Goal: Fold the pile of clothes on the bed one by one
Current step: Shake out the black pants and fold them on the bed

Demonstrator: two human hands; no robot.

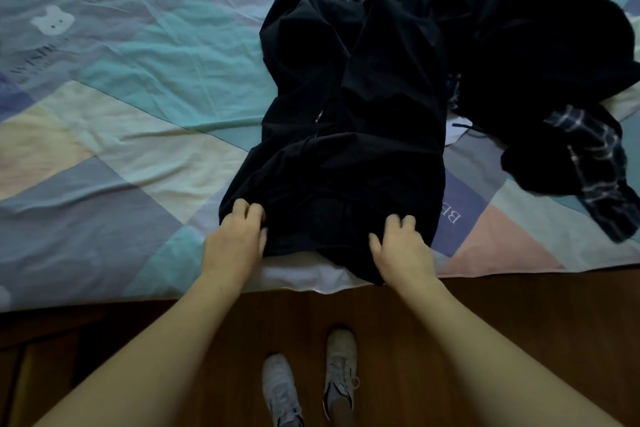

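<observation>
progress: early, no folded stack seen | dark jacket [349,135] at 6 o'clock bed [121,97] edge, unfolded | l hand [235,239] + r hand [401,246] fingers curled gripping hem | pile [540,55] at 2 o'clock left

I stand in a bedroom at home: before me lies a bed [138,87] under a pastel patchwork sheet [104,149] printed with a small white bear [52,20], dark clothes [502,45] heaped on it, and a dark wooden floor [519,315] beneath my pale sneakers [341,367].
</observation>
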